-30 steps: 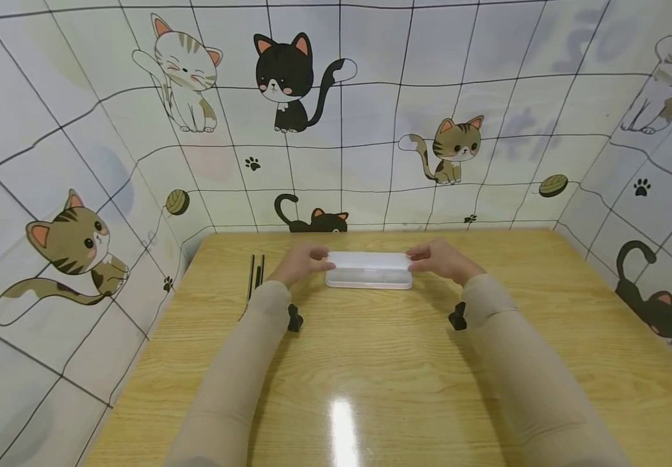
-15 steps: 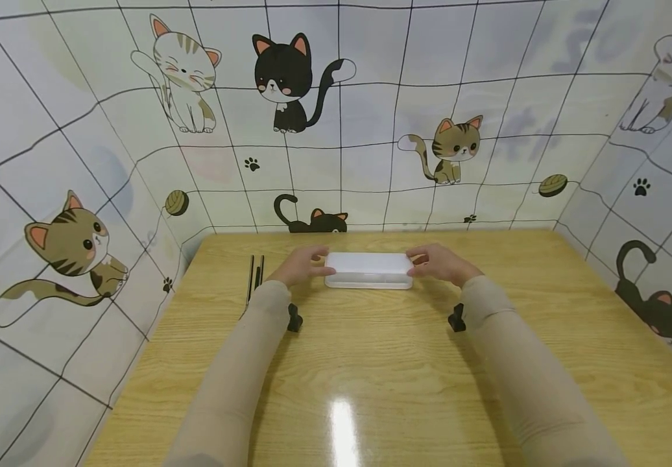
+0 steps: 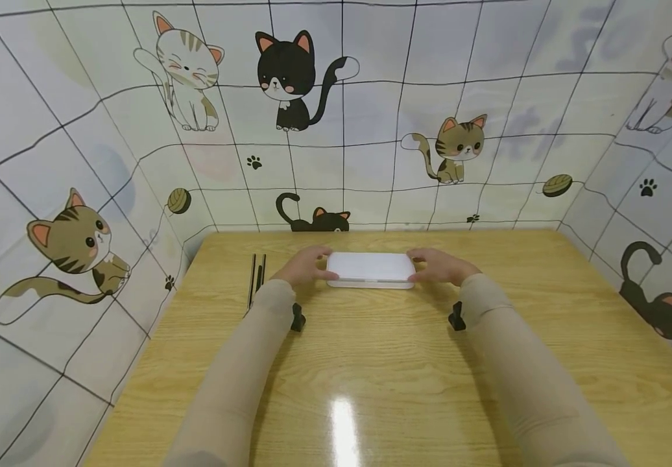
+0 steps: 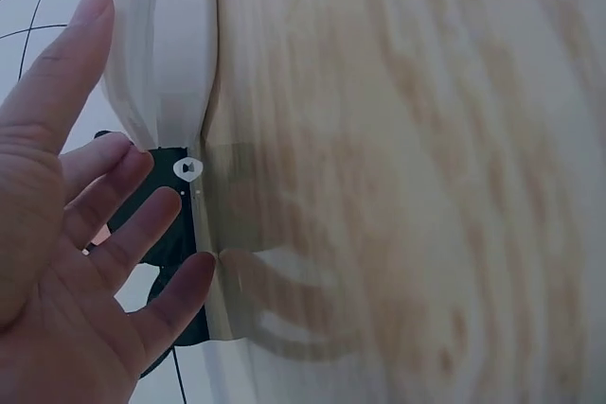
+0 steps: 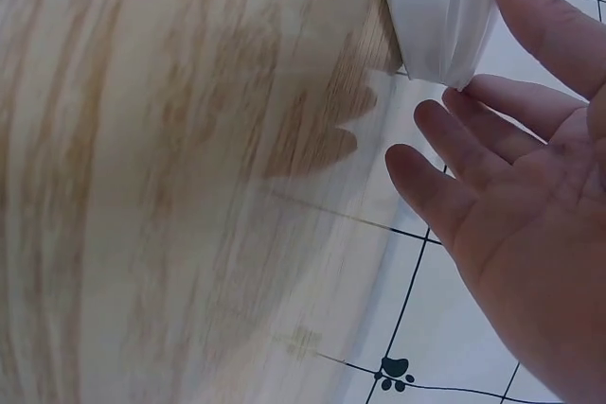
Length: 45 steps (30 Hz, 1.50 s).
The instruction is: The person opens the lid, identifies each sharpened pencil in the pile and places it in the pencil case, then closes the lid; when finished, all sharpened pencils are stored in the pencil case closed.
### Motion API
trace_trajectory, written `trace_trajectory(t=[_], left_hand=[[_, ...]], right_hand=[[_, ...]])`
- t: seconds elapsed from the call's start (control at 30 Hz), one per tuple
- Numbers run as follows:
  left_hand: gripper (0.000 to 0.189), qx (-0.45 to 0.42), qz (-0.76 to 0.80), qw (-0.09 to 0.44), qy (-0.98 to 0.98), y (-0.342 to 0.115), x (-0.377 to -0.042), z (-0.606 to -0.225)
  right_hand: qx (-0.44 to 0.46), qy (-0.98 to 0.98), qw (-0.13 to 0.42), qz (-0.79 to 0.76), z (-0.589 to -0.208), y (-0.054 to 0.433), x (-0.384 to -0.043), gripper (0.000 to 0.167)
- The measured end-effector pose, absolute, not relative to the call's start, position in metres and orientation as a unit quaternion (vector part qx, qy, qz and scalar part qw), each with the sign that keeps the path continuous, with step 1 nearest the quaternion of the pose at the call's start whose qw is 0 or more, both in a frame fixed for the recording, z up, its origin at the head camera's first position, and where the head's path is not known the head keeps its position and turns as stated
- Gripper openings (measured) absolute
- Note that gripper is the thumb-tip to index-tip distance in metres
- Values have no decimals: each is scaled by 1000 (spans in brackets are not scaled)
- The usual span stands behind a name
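Observation:
A white, flat pencil case point(image 3: 370, 266) with rounded corners lies on the table near its back edge, its lid lowered over the base. My left hand point(image 3: 303, 267) holds its left end between thumb and fingers. At the opposite end, my right hand point(image 3: 442, 266) holds the case the same way. In the left wrist view the left hand point(image 4: 90, 224) has its thumb along the case point(image 4: 180, 54) and a fingertip at its corner; the other fingers spread loosely. From the right wrist, the right hand point(image 5: 535, 158) touches the case point(image 5: 440, 16) at its corner.
Several thin dark sticks point(image 3: 252, 279), perhaps pencils, lie on the wooden table point(image 3: 371, 363) left of the left hand, partly hidden by the sleeve. A cat-patterned cloth point(image 3: 371, 130) stands behind and along both sides. Black wrist mounts point(image 3: 457, 316) hang under the sleeves.
The pencil case's lid has swung down toward me from a raised position, covering the base that showed before. Both hands have moved slightly with it.

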<state>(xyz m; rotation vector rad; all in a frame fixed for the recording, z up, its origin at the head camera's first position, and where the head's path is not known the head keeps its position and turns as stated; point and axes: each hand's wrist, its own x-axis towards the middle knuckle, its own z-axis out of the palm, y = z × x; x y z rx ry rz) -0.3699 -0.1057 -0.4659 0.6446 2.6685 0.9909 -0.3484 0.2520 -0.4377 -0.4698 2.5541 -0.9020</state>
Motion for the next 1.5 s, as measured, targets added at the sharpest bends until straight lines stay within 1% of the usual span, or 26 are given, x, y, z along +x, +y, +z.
trace_trajectory(t=[0.37,0.57,0.77,1.5], left_hand=[[87,207,331,125,912,-104,-372,-471],[87,198,330,130,914,-104,-370,-468],[88,190,331,126,916,-102,-370,-469],[89,167,324,125,923,-102,-366,-468]], right_hand=[[-166,908,204,-325,-440,254,-351,75],[-158,896,224,-349,-440,253,-350,79],[-151,893,231,-354,-439,254,-350,83],[-140,892,247,-352,-439,250,-347,74]])
